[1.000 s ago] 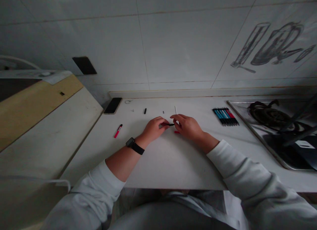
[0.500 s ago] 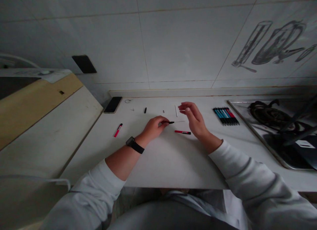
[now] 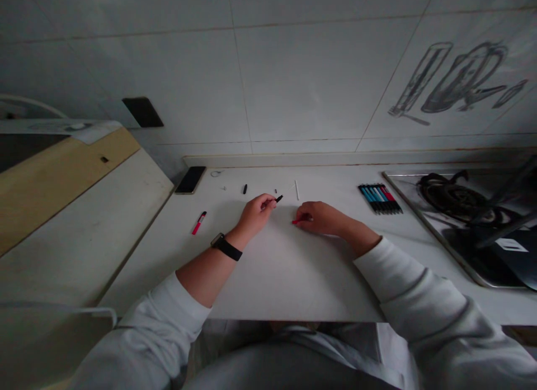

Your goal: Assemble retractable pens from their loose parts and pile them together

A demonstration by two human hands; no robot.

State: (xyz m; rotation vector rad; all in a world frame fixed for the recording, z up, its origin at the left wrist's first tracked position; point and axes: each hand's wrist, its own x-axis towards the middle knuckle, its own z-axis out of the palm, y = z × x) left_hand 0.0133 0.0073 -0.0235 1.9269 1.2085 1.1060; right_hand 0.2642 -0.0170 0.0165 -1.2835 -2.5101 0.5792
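My left hand pinches a small black pen part, whose dark tip points up and to the right. A faint thin line runs on from that tip toward a slim white rod lying on the counter. My right hand is closed on a red pen barrel; only its red end shows, and the fingers cover the rest. Behind the left hand lie a tiny dark piece and a short black piece. Another red and black pen barrel rests farther left.
A row of several teal, red and black pens lies at the right, beside the gas stove. A phone sits at the back left near a small ring-like item and a tiny pale piece. A pale box-like unit borders the left.
My right hand has come down and closed on the red pen barrel that lay on the counter. The left hand has tilted the black pen part upward.
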